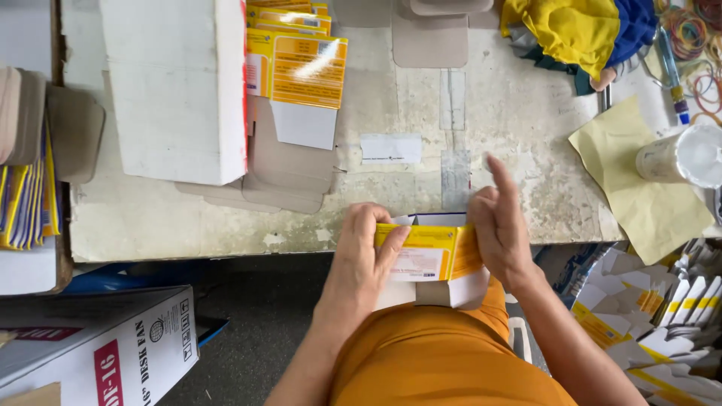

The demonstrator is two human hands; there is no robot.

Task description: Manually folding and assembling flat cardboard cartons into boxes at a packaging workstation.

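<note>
A small yellow and white carton (430, 259) sits between both my hands at the near edge of the worn white table (421, 113), just above my orange-clad lap. My left hand (362, 259) grips the carton's left side, thumb across its yellow face. My right hand (500, 229) holds the right side with the index finger raised off it. The carton's top end looks open, with a white flap showing.
A stack of flat yellow cartons (297, 64) and a long white box (177, 86) lie at the back left. Yellow paper (643, 188), a white roll (681, 158), rubber bands (696, 37) and yellow-blue cloth (583, 30) are on the right. Folded cartons (662, 316) pile at lower right.
</note>
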